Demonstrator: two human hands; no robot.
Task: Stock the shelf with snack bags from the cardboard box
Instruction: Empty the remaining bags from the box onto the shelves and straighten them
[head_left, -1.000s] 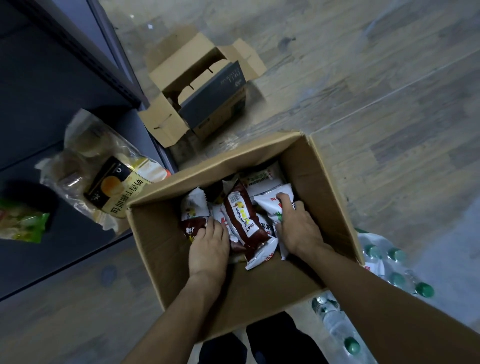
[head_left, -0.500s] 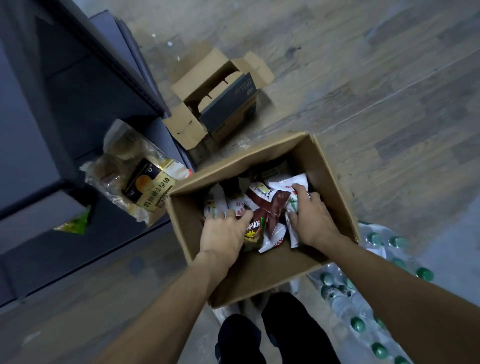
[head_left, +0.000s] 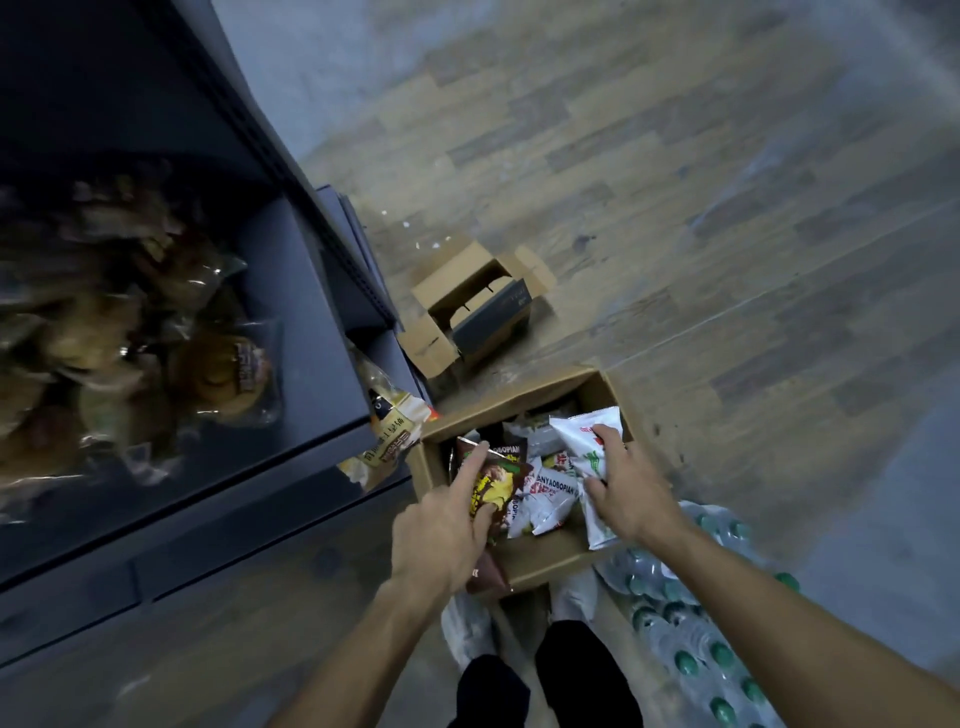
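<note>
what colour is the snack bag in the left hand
Dark brown with yellow print, seen in the head view: the snack bag gripped by the left hand.

The white snack bag (head_left: 551, 491) by my fingers reads "ANYAOBOPIAN" — the brown bag (head_left: 511, 451) shows "AOBOPIAN".

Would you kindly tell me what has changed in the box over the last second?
The left hand, earlier laid flat on the bags, now grips a brown snack bag and has lifted it. The right hand has gathered a white snack bag and raised it above the rim of the cardboard box. The head has risen, showing more of the shelf. The box, small open carton and water bottles stayed put.
</note>
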